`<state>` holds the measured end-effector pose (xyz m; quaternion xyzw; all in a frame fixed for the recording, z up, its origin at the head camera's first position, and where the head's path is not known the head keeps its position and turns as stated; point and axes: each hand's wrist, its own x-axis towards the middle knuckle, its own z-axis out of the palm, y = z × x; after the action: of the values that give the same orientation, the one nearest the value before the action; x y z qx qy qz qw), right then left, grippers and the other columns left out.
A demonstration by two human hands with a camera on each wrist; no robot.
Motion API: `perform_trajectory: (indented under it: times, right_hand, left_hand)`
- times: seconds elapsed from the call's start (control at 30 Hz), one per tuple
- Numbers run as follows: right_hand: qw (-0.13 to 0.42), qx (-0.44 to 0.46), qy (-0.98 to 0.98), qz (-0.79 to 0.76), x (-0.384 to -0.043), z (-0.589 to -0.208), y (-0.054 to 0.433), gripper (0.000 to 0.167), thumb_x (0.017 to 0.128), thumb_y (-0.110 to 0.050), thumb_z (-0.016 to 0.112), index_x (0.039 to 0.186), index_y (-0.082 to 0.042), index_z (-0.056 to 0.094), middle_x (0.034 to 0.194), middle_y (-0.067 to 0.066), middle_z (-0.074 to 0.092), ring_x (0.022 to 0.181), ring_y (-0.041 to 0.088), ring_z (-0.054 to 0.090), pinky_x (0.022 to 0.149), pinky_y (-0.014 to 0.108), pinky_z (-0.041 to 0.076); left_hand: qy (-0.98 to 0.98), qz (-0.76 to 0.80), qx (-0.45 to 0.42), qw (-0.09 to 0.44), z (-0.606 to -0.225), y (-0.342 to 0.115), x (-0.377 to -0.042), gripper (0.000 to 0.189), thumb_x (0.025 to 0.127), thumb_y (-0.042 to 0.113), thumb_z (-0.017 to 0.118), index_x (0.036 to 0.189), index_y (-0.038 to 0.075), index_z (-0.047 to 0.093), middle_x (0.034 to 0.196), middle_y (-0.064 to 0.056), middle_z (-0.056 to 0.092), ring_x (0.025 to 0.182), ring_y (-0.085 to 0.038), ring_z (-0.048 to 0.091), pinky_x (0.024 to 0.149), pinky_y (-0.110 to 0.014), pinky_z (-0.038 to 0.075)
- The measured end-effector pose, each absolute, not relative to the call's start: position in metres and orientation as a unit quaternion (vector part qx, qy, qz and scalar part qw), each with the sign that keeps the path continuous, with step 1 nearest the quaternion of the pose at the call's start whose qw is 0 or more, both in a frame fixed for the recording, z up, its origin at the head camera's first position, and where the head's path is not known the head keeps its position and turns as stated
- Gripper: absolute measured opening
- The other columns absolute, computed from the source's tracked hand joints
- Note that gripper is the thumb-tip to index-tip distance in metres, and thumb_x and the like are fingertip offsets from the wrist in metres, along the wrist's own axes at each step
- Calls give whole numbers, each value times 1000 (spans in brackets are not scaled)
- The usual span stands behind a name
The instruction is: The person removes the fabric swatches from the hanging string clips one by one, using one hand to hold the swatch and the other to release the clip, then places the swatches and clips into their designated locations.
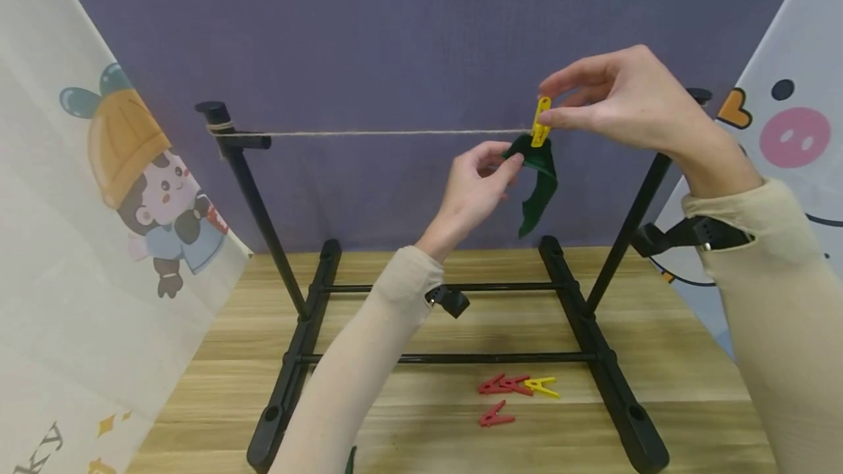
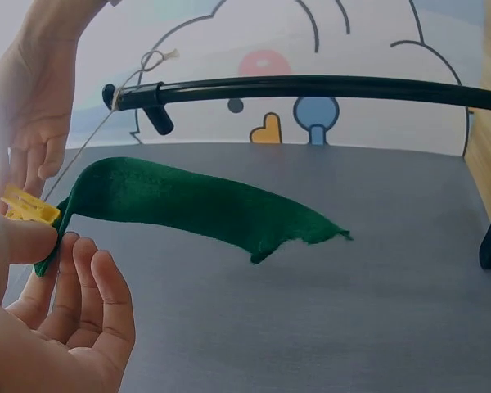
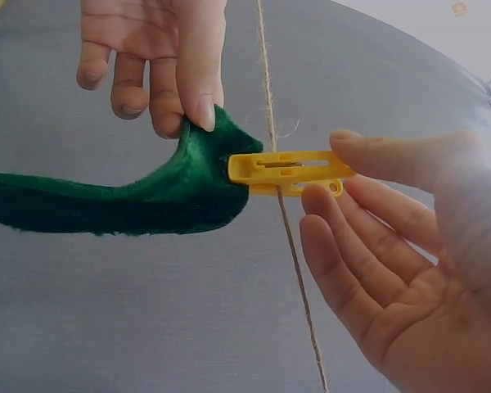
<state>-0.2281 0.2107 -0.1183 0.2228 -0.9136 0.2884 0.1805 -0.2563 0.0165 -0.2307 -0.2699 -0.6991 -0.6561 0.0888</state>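
Note:
A strip of dark green velvety cloth hangs at the string, its lower end loose. My left hand pinches the cloth's upper corner between thumb and fingers. Just right of that pinch, a yellow clothespin has its jaws on the cloth, and the string passes through it in the right wrist view. The clothespin's handle end lies between the thumb and fingers of my right hand. In the left wrist view the green cloth stretches out sideways from the pinched corner.
The string is tied between the posts of a black rack standing on a wooden table. Several red clothespins and a yellow one lie near the front crossbar. Behind is a grey-blue backdrop, with printed cartoon sheets at both sides.

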Motion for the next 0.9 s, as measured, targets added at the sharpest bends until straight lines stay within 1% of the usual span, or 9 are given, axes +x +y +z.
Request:
perform_trajectory:
  times: [0.07, 0.13, 0.17, 0.27, 0.4, 0.57, 0.67, 0.9]
  right_hand:
    - [182, 217, -915, 288, -228, -119, 211, 44, 84, -39, 74, 122, -17, 66, 111, 10, 69, 85, 4, 61, 87, 53, 39]
    - [186, 212, -916, 285, -227, -119, 212, 44, 84, -39, 74, 121, -17, 67, 112, 9, 68, 87, 5, 61, 87, 51, 40]
    - [188, 210, -917, 284, -228, -119, 212, 44, 84, -39, 74, 121, -16, 67, 113, 9, 68, 88, 5, 61, 87, 48, 41]
    - [198, 207, -917, 278, -228, -119, 213, 43, 84, -40, 74, 119, -16, 68, 113, 8, 68, 91, 6, 61, 82, 35, 43]
    - [211, 211, -910, 288, -227, -120, 214, 41, 83, -38, 74, 117, -16, 70, 111, 8, 69, 91, 3, 62, 77, 23, 43]
    - [239, 206, -900, 301, -226, -123, 213, 36, 83, -38, 75, 111, -15, 73, 104, 8, 71, 88, 2, 62, 77, 22, 42]
    - [262, 205, -892, 307, -226, -124, 212, 34, 84, -38, 74, 107, -14, 74, 100, 8, 72, 86, 1, 63, 78, 22, 43]
    - [296, 214, -877, 312, -228, -126, 211, 29, 86, -33, 73, 105, -12, 75, 101, 10, 72, 81, -3, 64, 75, 14, 47]
  left_hand:
    - [-695, -660, -270, 89, -231, 16, -257, 26, 96, 26, 61, 117, 11, 62, 90, -6, 65, 82, -17, 65, 67, -31, 55]
    - [-691, -665, -269, 88, -230, 16, -256, 26, 96, 26, 61, 117, 12, 62, 90, -6, 65, 82, -17, 64, 66, -31, 55]
    - [-691, -666, -267, 89, -230, 16, -256, 26, 96, 26, 61, 117, 12, 62, 90, -6, 65, 82, -17, 64, 66, -31, 55]
    - [-690, -668, -265, 89, -229, 15, -256, 27, 96, 26, 61, 118, 12, 62, 90, -6, 65, 81, -17, 64, 66, -30, 55]
    - [-690, -668, -264, 91, -229, 13, -257, 25, 95, 26, 62, 117, 12, 62, 90, -6, 65, 81, -17, 64, 66, -32, 55]
    - [-688, -668, -268, 94, -231, 12, -258, 24, 95, 25, 62, 116, 13, 63, 91, -5, 66, 82, -17, 64, 68, -35, 55]
    - [-686, -669, -270, 95, -231, 11, -258, 25, 95, 25, 62, 117, 13, 63, 93, -5, 66, 83, -17, 64, 68, -34, 55]
    - [-690, -668, -263, 94, -232, 7, -258, 24, 96, 26, 62, 117, 14, 62, 95, -4, 66, 83, -18, 64, 66, -31, 55]
